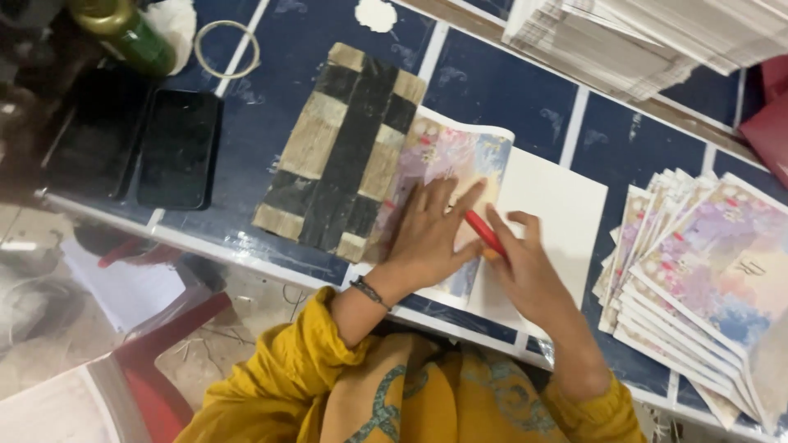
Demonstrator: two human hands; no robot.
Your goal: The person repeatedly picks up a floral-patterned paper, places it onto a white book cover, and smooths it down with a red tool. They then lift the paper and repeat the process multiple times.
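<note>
Near the bench's (525, 90) front edge, your left hand (427, 238) lies flat, fingers spread, on the floral sheet (451, 160). Just right of it, your right hand (525, 267) grips a red tool (484, 234) that slants toward the far-left corner.

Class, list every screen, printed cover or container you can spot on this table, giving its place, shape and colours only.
Two phones: far left, dark flat rectangles, screens off.
Green bottle: top left, gold cap.
Printed cover: under the left hand, pastel pink and blue.
Cover stack: right, fanned, same pastel print.
Red tool: in the right hand.
</note>
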